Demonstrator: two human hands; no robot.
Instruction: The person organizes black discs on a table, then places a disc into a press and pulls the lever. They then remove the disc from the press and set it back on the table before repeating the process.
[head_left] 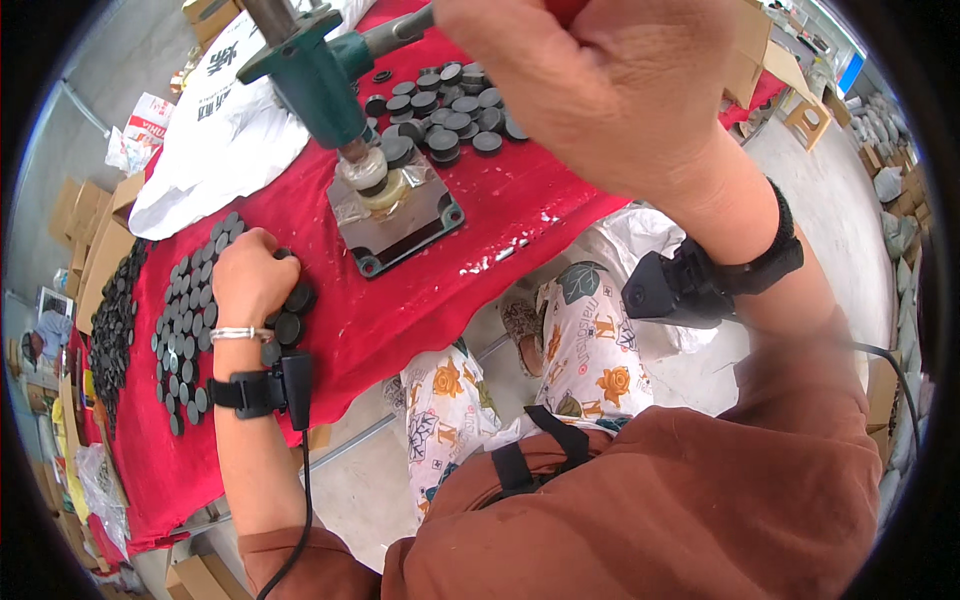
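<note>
My right hand (pixel 620 90), large and close at the top, is closed around the lever handle (pixel 400 32) of a green hand press (pixel 315 85). The press's ram comes down on a pale round holder (pixel 385 190) on a dark square base plate (pixel 405 235). My left hand (pixel 255 275) rests at the left of the press, fingers curled and pinched at a black disc (pixel 284 254); the fingers partly hide it. Beside that hand lie larger black discs (pixel 290 328) and a spread of smaller dark discs (pixel 180 345).
A red cloth (pixel 350 340) covers the table. Behind the press sits a heap of black round pieces (pixel 460 115). A white sack (pixel 230 140) lies at the back left, near a pile of small black parts (pixel 115 330). Cardboard boxes (pixel 105 260) stand along the left.
</note>
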